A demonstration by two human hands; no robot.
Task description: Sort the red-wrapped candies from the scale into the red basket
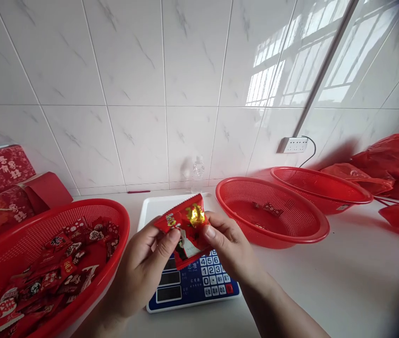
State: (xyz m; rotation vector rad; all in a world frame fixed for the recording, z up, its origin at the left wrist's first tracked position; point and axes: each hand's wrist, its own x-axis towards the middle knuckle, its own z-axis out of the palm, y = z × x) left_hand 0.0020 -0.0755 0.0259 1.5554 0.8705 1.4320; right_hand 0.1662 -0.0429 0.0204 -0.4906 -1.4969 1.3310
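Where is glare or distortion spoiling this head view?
Head view: window reflections glare on the glossy white wall tiles upper right; a dark vignette blurs the right edge by the red plastic bags; tile lines bow, wide-angle; the small red candy packet between left hand and right hand is sharp.

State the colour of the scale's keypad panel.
Keypad panel: blue, with white keys; head view.

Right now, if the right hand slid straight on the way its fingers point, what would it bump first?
Probably the left hand: the right hand points leftward across the red packet both hold; depth is unclear.
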